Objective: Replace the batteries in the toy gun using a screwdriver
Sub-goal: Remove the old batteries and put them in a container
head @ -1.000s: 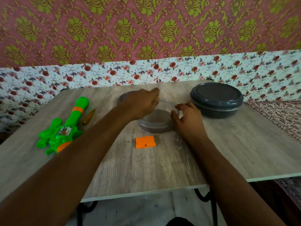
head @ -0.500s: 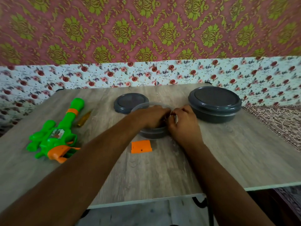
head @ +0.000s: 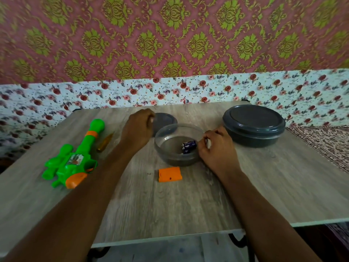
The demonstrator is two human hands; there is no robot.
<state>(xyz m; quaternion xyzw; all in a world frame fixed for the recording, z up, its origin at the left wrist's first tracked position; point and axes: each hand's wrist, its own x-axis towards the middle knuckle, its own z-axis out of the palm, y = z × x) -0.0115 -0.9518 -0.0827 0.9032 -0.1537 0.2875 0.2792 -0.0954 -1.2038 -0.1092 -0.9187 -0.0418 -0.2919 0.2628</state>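
The green and orange toy gun (head: 75, 157) lies on the table's left side. The amber-handled screwdriver (head: 104, 142) lies just right of its barrel. An orange battery cover (head: 170, 174) lies in the middle, a tiny screw (head: 149, 174) to its left. Behind the cover stands a small clear bowl (head: 170, 156) holding purple batteries (head: 188, 146). My right hand (head: 217, 150) rests against the bowl's right rim and pinches a small white object (head: 208, 143). My left hand (head: 137, 129) hovers left of the bowl, fingers curled, by a dark lid (head: 166, 120). Whether it holds anything is hidden.
A large dark round container (head: 254, 127) with its lid on stands at the back right. The wooden table (head: 188, 205) ends at a white front edge. Flowered cloth and patterned wallpaper lie behind, a patterned fabric to the right.
My left hand has come out of the bowl and drawn back to the left by the lid, showing the batteries inside. My right hand has stayed at the bowl's rim.
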